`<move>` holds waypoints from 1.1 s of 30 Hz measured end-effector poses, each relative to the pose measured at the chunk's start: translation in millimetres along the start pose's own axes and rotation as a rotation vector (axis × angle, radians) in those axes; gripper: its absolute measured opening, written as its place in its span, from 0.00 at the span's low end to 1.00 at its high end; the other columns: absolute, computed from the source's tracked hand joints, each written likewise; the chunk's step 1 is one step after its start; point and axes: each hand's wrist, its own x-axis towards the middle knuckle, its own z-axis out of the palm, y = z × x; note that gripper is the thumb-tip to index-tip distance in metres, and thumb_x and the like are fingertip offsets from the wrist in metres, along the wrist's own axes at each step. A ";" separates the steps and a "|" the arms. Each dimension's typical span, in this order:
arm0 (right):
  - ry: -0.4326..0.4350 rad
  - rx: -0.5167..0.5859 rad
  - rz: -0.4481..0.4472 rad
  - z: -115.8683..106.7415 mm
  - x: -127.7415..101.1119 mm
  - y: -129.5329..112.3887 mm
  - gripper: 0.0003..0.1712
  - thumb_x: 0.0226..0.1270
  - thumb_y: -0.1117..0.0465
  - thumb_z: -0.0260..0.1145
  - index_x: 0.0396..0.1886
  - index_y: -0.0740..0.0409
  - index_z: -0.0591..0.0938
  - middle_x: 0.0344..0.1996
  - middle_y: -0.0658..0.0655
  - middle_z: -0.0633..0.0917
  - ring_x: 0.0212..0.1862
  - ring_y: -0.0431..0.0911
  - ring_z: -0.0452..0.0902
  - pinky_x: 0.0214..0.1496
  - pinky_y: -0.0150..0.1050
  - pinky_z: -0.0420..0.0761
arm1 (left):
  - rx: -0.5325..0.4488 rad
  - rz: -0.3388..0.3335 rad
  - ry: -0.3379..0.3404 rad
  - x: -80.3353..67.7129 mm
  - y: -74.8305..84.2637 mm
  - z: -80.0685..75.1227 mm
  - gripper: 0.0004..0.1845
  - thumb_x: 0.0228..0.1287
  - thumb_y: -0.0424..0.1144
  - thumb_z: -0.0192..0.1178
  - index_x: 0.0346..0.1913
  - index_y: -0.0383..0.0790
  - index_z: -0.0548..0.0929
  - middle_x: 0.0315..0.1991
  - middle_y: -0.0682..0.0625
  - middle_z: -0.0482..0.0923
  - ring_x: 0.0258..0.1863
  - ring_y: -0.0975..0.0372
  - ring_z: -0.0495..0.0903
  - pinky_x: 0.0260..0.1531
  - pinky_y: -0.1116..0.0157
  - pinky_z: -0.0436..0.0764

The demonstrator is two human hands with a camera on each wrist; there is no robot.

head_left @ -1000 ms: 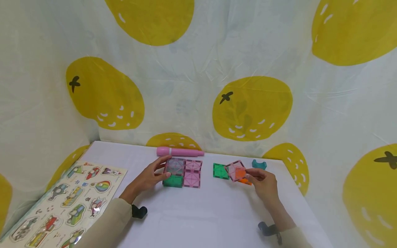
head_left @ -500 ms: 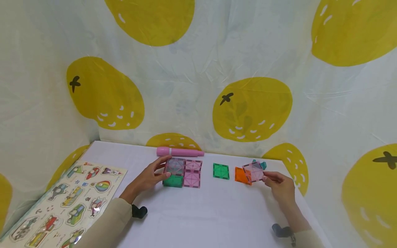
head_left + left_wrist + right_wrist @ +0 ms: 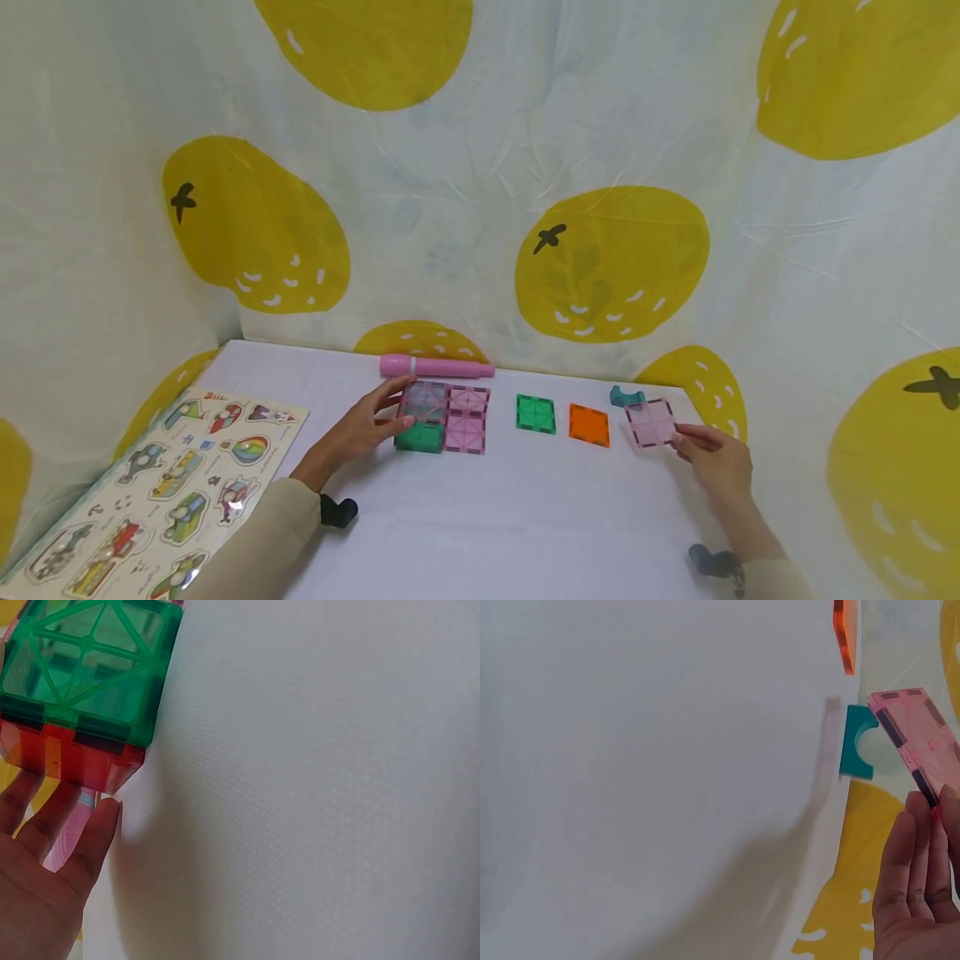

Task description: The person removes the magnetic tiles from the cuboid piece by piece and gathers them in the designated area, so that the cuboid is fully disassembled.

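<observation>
My left hand (image 3: 366, 427) holds the left side of a block of magnetic tiles (image 3: 422, 437), thumb at the near side and index finger at the far side. The left wrist view shows the block's green face (image 3: 86, 645) and red side (image 3: 67, 754), with fingertips by the red. Two pink tile squares (image 3: 466, 433) adjoin the block on its right. Between thumb and fingers my right hand (image 3: 722, 467) pinches a translucent pink magnetic tile (image 3: 651, 423), raised and tilted in the right wrist view. A green tile (image 3: 536, 414) and an orange tile (image 3: 588, 425) lie between the hands.
Behind the pink tile a teal notched piece (image 3: 626, 397) lies near the table's far right edge. A pink marker-like stick (image 3: 437, 367) lies along the back edge. At left is a picture puzzle board (image 3: 161, 492). A fruit-patterned curtain (image 3: 450, 208) surrounds the white table (image 3: 495, 525).
My right hand has carried the pink tile rightward, from over the green and orange tiles to beside the teal piece. The left hand has stayed at the block.
</observation>
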 end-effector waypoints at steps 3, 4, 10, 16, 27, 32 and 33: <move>0.009 0.006 0.025 -2.1 2.4 5.4 0.24 0.77 0.51 0.69 0.64 0.60 0.84 0.52 0.62 0.91 0.38 0.31 0.89 0.39 0.20 0.84 | 0.004 0.006 0.000 0.2 0.0 0.4 0.43 0.72 0.51 0.69 0.84 0.61 0.59 0.86 0.50 0.55 0.85 0.42 0.56 0.79 0.39 0.67; 0.011 0.010 0.033 -3.0 3.2 7.1 0.24 0.77 0.51 0.70 0.64 0.60 0.84 0.51 0.61 0.92 0.37 0.30 0.88 0.39 0.20 0.84 | 0.007 0.008 0.000 0.3 -0.1 0.6 0.43 0.73 0.51 0.69 0.84 0.61 0.59 0.86 0.49 0.55 0.85 0.42 0.56 0.79 0.39 0.67; 0.008 0.008 0.093 -6.4 9.1 13.2 0.25 0.77 0.51 0.70 0.64 0.63 0.83 0.47 0.61 0.93 0.35 0.32 0.88 0.35 0.21 0.84 | 0.016 0.007 0.005 0.3 -0.6 1.1 0.42 0.73 0.51 0.68 0.84 0.61 0.59 0.86 0.48 0.54 0.85 0.41 0.56 0.78 0.38 0.67; -0.026 0.015 0.173 -4.8 14.0 12.9 0.27 0.77 0.51 0.70 0.65 0.64 0.83 0.51 0.63 0.90 0.38 0.37 0.88 0.34 0.21 0.83 | 0.017 0.010 0.008 -0.1 -0.2 2.0 0.43 0.74 0.51 0.68 0.85 0.58 0.59 0.86 0.47 0.55 0.84 0.40 0.56 0.78 0.38 0.67; -0.023 -0.017 0.197 6.0 21.7 19.5 0.24 0.77 0.52 0.70 0.62 0.66 0.84 0.48 0.65 0.90 0.40 0.43 0.89 0.32 0.21 0.81 | 0.020 0.002 0.009 -0.8 0.2 2.0 0.42 0.73 0.50 0.68 0.84 0.57 0.59 0.86 0.47 0.55 0.84 0.40 0.57 0.78 0.38 0.67; -0.051 -0.093 0.158 6.4 22.6 21.8 0.26 0.77 0.50 0.71 0.61 0.67 0.84 0.48 0.66 0.90 0.44 0.49 0.89 0.37 0.27 0.86 | 0.019 -0.005 0.011 -0.6 0.9 1.6 0.43 0.73 0.50 0.68 0.84 0.58 0.59 0.86 0.48 0.55 0.84 0.41 0.57 0.78 0.39 0.67; -0.053 -0.120 0.146 5.9 22.0 21.6 0.26 0.76 0.50 0.71 0.60 0.66 0.85 0.48 0.66 0.90 0.45 0.50 0.88 0.38 0.28 0.87 | 0.019 -0.006 0.011 -0.5 0.8 1.5 0.43 0.73 0.50 0.68 0.84 0.58 0.59 0.86 0.48 0.55 0.84 0.41 0.57 0.78 0.39 0.67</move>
